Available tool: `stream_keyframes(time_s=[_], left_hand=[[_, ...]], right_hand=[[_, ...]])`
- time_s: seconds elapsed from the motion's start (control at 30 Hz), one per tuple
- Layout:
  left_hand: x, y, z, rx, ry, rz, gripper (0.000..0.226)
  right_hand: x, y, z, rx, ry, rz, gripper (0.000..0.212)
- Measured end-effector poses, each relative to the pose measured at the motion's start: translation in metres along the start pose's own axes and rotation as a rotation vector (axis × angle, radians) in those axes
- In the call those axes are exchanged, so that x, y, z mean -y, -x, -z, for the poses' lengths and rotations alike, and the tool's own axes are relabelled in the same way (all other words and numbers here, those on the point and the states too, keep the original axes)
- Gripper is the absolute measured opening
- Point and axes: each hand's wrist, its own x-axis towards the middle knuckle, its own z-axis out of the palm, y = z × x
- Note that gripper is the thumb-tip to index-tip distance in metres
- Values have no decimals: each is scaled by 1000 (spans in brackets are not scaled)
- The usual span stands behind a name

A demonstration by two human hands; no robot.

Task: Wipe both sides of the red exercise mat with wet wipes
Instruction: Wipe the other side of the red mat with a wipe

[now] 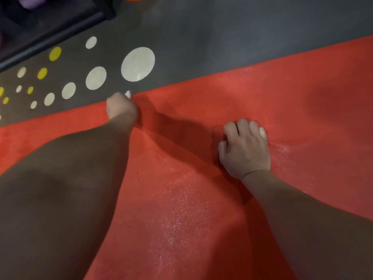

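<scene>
The dark grey floor (222,27) carries everything, with a black bar-shaped base (50,39) at its far left corner. The red foam exercise mat (302,87) lies across the floor, its long axis running left to right in front of the person and its far long edge slanting up toward the right. A wet sheen shows on its near middle.

The left grip (121,107) reaches to the mat's far long edge. It is blurred, but its fingers seem curled over that edge, and a raised fold runs back from it. The right grip (244,147) sits knuckles up mid-mat, fingers curled and pressing down. Creases fan out from it, but I cannot tell whether a wipe is under it.

White and yellow painted dots (137,64) lie just beyond the far edge.

The left grip is nearer the far edge, so turning the mat over probably starts there, drawn across the short axis toward the person.
</scene>
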Motion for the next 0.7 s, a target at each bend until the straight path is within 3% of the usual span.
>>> stream_keyframes(time_s=[0.1,0.27,0.3,0.37,0.47,0.53,0.63,0.7], left_hand=[[-5,13,1,0,45,6,41],[-37,81,-12,129,5,-633,36],[-30,80,-15,111,11,-696,36],[-11,62,-13,53,-65,-579,33],[17,34,-5,-16,-123,-215,48],[17,33,-3,-38,-114,-141,45],[-9,64,-6,16,-44,-278,37],[-31,102,-15,56,38,-523,29]], right_hand=[[2,0,0,-7,0,-2,16],[2,1,2,23,-20,-8,20],[1,1,2,27,-20,-8,21],[1,1,2,27,-11,-13,22],[2,1,0,10,6,-12,20],[2,0,0,3,10,-9,19],[2,-1,1,31,2,-6,21],[2,0,1,25,5,-2,22]])
